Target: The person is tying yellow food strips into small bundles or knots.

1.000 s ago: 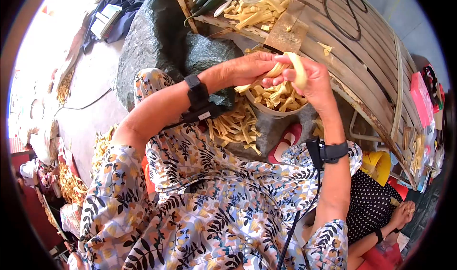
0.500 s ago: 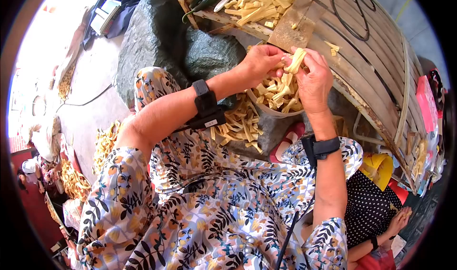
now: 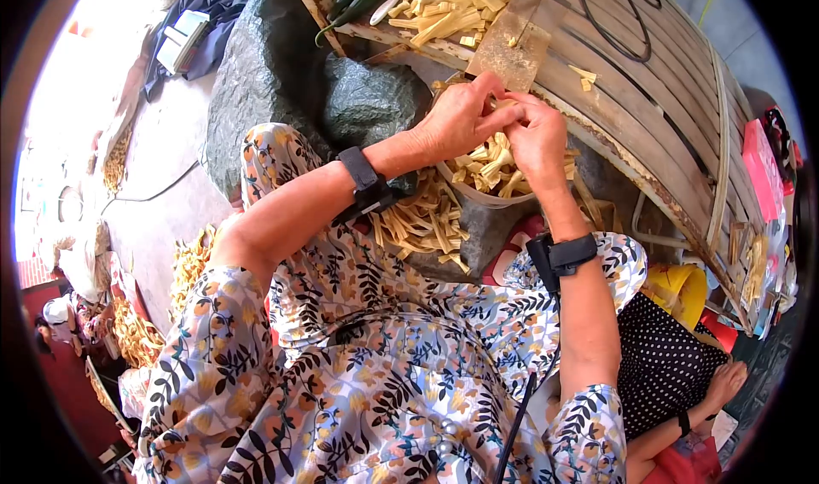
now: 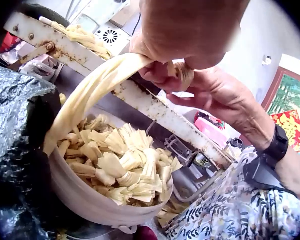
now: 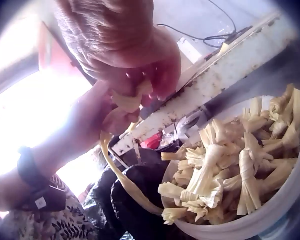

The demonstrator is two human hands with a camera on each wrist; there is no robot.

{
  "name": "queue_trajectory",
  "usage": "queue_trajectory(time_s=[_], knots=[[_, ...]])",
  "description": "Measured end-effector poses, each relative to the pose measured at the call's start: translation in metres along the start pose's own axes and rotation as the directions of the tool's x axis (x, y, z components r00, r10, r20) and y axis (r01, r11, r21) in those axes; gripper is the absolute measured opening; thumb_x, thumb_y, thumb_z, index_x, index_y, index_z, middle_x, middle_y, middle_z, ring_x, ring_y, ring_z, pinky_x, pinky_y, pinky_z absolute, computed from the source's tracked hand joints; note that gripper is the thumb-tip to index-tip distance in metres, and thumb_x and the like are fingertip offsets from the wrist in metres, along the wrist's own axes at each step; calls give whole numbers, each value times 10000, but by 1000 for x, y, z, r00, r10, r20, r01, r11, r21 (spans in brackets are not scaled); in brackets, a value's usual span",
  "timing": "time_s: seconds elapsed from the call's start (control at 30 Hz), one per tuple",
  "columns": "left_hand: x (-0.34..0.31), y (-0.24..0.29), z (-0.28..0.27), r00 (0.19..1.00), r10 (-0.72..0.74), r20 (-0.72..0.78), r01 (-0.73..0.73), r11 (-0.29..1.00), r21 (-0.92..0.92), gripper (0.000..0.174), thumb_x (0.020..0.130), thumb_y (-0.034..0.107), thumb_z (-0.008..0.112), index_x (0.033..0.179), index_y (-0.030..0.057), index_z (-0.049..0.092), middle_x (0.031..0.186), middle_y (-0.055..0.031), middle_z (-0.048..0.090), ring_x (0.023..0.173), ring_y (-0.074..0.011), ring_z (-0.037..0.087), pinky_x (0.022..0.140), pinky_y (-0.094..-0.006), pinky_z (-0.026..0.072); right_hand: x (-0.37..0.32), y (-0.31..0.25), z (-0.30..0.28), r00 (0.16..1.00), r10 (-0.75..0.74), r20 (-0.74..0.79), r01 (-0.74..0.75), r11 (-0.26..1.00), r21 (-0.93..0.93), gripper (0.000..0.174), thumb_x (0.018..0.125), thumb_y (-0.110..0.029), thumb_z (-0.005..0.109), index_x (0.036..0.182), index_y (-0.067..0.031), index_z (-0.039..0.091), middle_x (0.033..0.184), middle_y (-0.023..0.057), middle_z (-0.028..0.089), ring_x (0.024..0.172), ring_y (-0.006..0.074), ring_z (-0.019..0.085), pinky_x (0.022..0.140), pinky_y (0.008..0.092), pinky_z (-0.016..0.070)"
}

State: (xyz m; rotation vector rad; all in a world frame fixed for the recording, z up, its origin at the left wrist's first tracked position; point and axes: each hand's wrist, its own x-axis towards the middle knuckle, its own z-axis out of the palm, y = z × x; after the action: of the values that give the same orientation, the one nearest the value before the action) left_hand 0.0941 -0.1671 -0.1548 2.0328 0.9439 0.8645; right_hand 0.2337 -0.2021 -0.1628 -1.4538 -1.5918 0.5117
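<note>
My left hand [image 3: 456, 119] and right hand [image 3: 539, 139] meet over a white bucket [image 4: 90, 196], their fingertips close together. Between them they pinch a pale yellow, pleated strip [image 4: 97, 82]. One long end of it leaves the left hand and hangs down past the bucket's rim, as the left wrist view shows. A folded part of the strip [image 5: 128, 102] sits beneath the right fingers. From the head camera, the hands hide most of it. Many short knotted pieces [image 5: 210, 160] of the same pale yellow material fill the bucket.
A slatted bench [image 3: 631, 117] with a rusty rim stands beyond the bucket, bearing cut yellow pieces [image 3: 452, 19], a small board [image 3: 512, 51] and a black cable [image 3: 636, 45]. Dark green plastic sheeting [image 3: 371, 100] lies at left. Loose strips [image 3: 426, 220] lie below. Another person's hand [image 3: 725, 383] is at lower right.
The strip's broad loop around the right fingers has tightened into a fold, now mostly hidden from the head camera. The hands have drawn close together, with the right hand turned over more.
</note>
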Motion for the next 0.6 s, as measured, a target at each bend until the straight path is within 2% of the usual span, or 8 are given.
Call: queue_trajectory(time_s=[0.03, 0.1, 0.13, 0.23, 0.3, 0.4, 0.57, 0.6], knots=[[0, -1, 0, 1000, -6, -18, 6, 1000, -9, 285, 861, 251, 527, 929, -26, 535, 663, -93, 558, 562, -107, 527, 513, -255, 443, 1, -6, -4, 999, 35, 40, -37, 997, 68, 103, 699, -21, 622, 793, 19, 640, 935, 94, 625, 826, 173, 570, 715, 283, 450], [0, -4, 2, 995, -99, -32, 91, 975, -203, 275, 866, 241, 508, 971, -12, 532, 630, -57, 532, 530, -92, 483, 488, -228, 401, 3, -7, -6, 997, -62, -50, 70, 982, 173, 113, 693, 1, 626, 804, 16, 646, 971, 86, 615, 845, 160, 563, 727, 272, 454], [0, -6, 2, 971, -235, 38, 231, 890, -394, 271, 868, 244, 507, 961, -8, 538, 613, -35, 506, 512, -81, 453, 466, -219, 366, 4, -10, -9, 990, -106, -98, 126, 967, 220, 121, 690, 11, 628, 810, 15, 648, 989, 83, 610, 855, 153, 559, 733, 266, 457], [-1, 5, 3, 833, -471, 289, 501, 424, -754, 287, 870, 280, 521, 939, 5, 555, 564, 59, 370, 459, -33, 293, 419, -184, 207, 14, -12, -28, 958, 258, -128, -133, 789, 599, 94, 722, 22, 615, 807, 19, 655, 1035, 72, 592, 864, 116, 545, 753, 235, 465], [-2, 15, -3, 816, -432, 385, 553, 386, -738, 319, 864, 308, 533, 940, -1, 555, 565, 61, 354, 465, -29, 274, 428, -182, 207, 17, -5, -39, 897, 428, -112, -196, 611, 767, 68, 747, 0, 621, 802, 27, 648, 1040, 72, 588, 847, 107, 548, 750, 231, 472], [-6, 12, -8, 852, -303, 427, 523, 464, -715, 302, 867, 291, 537, 914, -4, 573, 581, 69, 338, 491, -27, 258, 447, -177, 216, 19, -1, -45, 881, 472, -29, -270, 552, 789, 72, 752, -17, 631, 805, 29, 646, 1043, 80, 584, 836, 104, 549, 735, 220, 482], [-8, 2, -16, 838, -272, 473, 544, 470, -695, 241, 886, 226, 503, 882, 0, 588, 600, 72, 363, 505, -26, 279, 456, -170, 228, 13, -7, -47, 846, 433, 312, -531, 626, 571, 316, 788, -310, 635, 949, -39, 613, 910, 26, 598, 716, 63, 542, 669, 201, 523], [-8, 2, -16, 833, -272, 482, 552, 472, -687, 238, 886, 224, 501, 881, 2, 586, 601, 71, 368, 506, -24, 281, 457, -167, 228, 9, -15, -42, 855, 411, 316, -518, 649, 557, 281, 778, -266, 656, 922, -28, 619, 808, 23, 600, 634, 47, 519, 578, 169, 493]])
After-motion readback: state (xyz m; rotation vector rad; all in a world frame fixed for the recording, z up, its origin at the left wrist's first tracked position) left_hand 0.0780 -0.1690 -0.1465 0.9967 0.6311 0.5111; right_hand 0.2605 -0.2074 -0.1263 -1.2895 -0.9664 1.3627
